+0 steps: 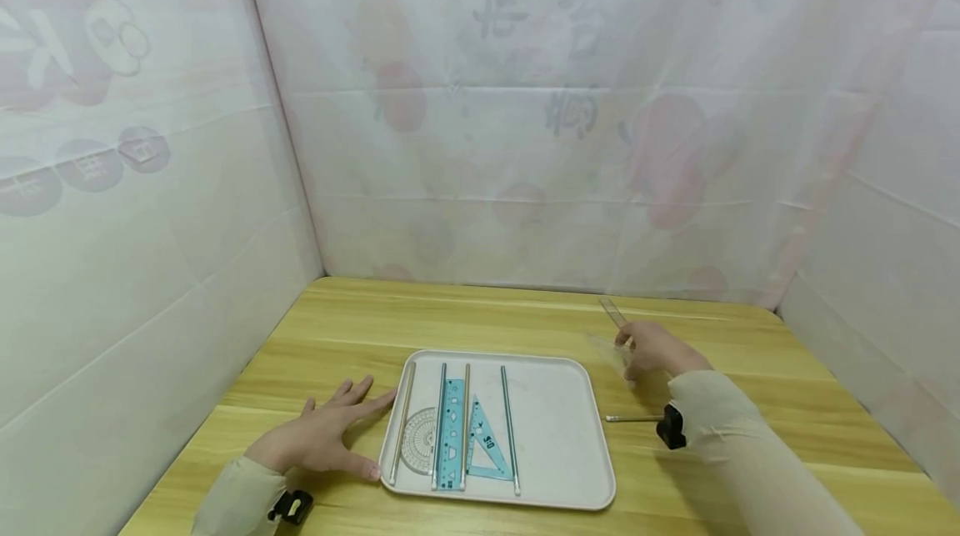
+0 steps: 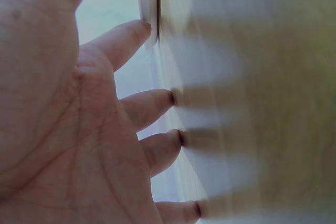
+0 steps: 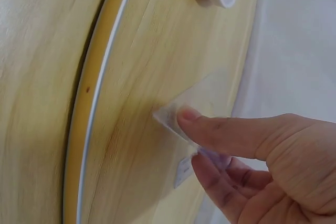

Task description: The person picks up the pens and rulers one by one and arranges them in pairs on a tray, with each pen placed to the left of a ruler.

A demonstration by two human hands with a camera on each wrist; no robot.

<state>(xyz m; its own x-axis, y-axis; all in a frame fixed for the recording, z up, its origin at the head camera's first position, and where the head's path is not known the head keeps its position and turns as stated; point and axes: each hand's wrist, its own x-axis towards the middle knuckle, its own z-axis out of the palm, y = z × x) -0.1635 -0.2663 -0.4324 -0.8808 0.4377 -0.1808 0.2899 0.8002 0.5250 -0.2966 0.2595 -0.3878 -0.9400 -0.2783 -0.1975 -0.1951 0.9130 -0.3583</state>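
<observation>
My right hand [image 1: 656, 350] pinches a clear plastic triangle [image 3: 181, 106] between thumb and fingers, above the table right of the tray. Just past that hand lies a clear ruler [image 1: 611, 311], partly covered by the fingers. My left hand [image 1: 322, 432] has its fingers spread, with thumb and index finger at the left rim of the white tray [image 1: 558, 436]. In the tray lie a blue ruler [image 1: 452, 411], a blue triangle [image 1: 491, 469], a clear protractor [image 1: 420, 440] and several pencils [image 1: 507, 411], roughly lined up.
Another pencil [image 1: 630, 418] lies on the wooden table [image 1: 450, 311], right of the tray and under the right wrist, its far end hidden. Pale printed curtains [image 1: 525, 144] hang behind the table and on both sides.
</observation>
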